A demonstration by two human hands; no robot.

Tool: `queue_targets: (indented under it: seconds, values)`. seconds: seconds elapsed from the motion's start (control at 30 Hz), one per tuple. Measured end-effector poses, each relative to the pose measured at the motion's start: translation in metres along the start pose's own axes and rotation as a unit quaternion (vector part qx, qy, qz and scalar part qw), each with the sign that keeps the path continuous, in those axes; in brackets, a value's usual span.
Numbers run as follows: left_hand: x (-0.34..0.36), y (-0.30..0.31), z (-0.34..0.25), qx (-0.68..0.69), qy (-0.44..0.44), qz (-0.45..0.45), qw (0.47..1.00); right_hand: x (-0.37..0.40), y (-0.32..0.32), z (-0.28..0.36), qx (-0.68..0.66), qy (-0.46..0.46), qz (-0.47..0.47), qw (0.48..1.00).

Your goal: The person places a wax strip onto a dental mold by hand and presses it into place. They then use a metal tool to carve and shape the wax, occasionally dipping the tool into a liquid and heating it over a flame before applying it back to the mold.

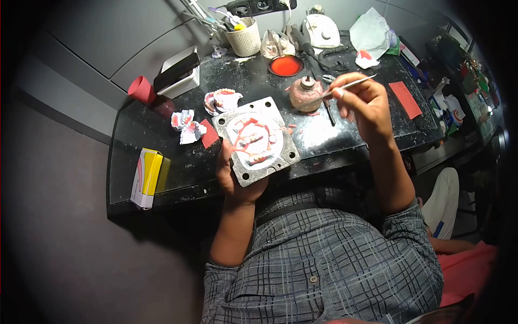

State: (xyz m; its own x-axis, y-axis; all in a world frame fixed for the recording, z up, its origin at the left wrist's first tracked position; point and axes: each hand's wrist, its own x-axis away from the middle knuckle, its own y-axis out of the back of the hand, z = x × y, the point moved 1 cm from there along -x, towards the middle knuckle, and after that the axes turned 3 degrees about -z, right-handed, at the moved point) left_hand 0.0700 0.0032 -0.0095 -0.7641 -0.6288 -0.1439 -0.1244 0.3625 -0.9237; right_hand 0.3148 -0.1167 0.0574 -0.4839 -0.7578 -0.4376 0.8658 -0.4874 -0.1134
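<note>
A square metal flask half (pixel 241 175) is held tilted over the desk's front edge by my left hand (pixel 231 175), which grips its lower left side. White plaster fills the flask, with red-pink wax strips and tooth pieces (pixel 251 138) on it. My right hand (pixel 367 105) is raised to the right, its fingers pinching a thin metal tool (pixel 357 82). The tool's left end is near a wax-coated round burner (pixel 306 97) with a metal cap; whether they touch is unclear. A dark-handled tool (pixel 330 114) lies beside the burner.
On the black desk (pixel 189 167) are plaster casts (pixel 191 132), a yellow-white box (pixel 147 178), a red cup (pixel 141 89), a red dish (pixel 286 66), a tool holder (pixel 244 39) and a pink wax sheet (pixel 404 100). Another person's pink sleeve (pixel 468 270) shows at lower right.
</note>
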Motion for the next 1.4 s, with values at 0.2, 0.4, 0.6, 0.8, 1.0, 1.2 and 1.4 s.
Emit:
queue_targets:
  seconds: [0.2,0.4,0.6,0.8,1.0,1.2,1.4]
  values:
    - [0.002,0.004,-0.001,0.006,-0.014,-0.021,1.000,0.018,-0.030,-0.001,-0.062,-0.042,0.101,0.992]
    - [0.003,0.005,-0.001,0.056,-0.003,0.016,0.998,0.020,-0.036,0.002,-0.073,-0.062,0.126,0.987]
    - [0.003,0.008,0.000,0.102,0.005,0.042,0.994,0.018,-0.033,-0.002,-0.065,-0.073,0.132,0.986]
    - [0.002,0.006,0.000,0.073,-0.009,0.042,0.996,0.016,-0.031,-0.002,-0.073,-0.068,0.125,0.987]
    - [0.003,0.007,0.000,0.036,-0.013,0.012,0.999,0.016,-0.033,-0.005,-0.059,-0.069,0.124,0.988]
    - [0.003,0.002,0.000,0.030,-0.007,0.007,1.000,0.016,-0.030,-0.006,-0.059,-0.061,0.111,0.990]
    - [0.002,-0.001,-0.001,0.014,0.002,0.003,1.000,0.013,-0.030,-0.008,-0.068,-0.050,0.106,0.991]
